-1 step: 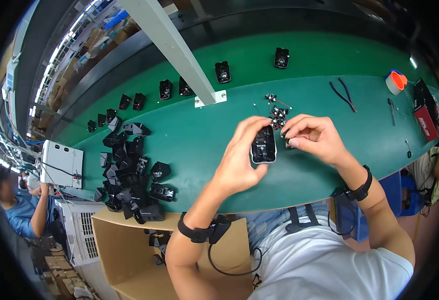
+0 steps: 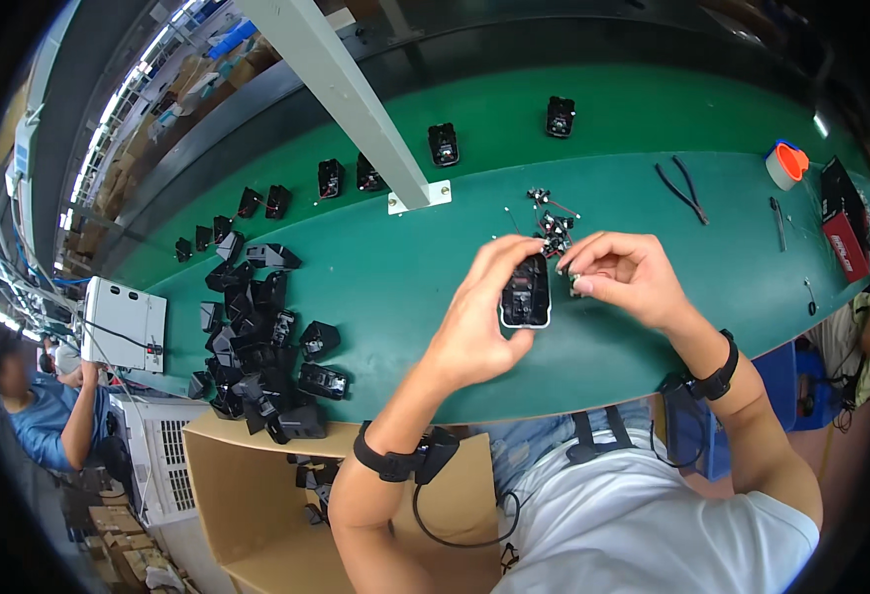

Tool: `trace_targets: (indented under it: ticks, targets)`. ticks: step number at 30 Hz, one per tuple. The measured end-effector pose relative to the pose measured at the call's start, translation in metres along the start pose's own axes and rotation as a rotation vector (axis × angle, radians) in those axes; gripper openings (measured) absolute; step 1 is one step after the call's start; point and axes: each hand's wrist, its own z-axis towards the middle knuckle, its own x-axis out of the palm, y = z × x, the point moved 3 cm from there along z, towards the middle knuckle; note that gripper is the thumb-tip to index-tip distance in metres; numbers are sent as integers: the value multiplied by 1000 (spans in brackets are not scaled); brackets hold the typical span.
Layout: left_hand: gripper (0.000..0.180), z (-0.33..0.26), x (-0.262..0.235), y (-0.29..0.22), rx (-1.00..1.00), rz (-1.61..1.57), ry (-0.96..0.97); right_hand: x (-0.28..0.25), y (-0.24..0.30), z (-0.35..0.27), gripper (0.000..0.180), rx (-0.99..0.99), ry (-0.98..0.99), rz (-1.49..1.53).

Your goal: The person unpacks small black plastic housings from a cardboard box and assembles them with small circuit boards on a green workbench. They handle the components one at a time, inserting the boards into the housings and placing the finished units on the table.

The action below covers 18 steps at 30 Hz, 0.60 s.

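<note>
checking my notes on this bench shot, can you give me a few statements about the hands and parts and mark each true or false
1. The left hand holds a small black housing above the green table. True.
2. The right hand rests flat on the table, away from the housing. False: it is raised beside the housing, fingertips pinching a small part.
3. A heap of black housings lies to the person's left. True.
4. The black pliers are in the right hand. False: they lie on the table beyond it.
5. The pile of small parts lies on the table just beyond the hands. True.
</note>
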Motion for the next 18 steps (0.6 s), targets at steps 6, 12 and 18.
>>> trace_targets:
  ticks: [6, 12, 18]
  targets:
    - [79, -3, 10, -11, -221, -467, 111, 3, 9, -7, 11, -181, -54, -201]
    - [62, -8, 6, -5, -311, -628, 185, 5, 9, -8, 9, -239, -4, -277]
    - [46, -2, 3, 6, -317, -719, 165, 15, 20, -15, 13, -511, 38, -575]
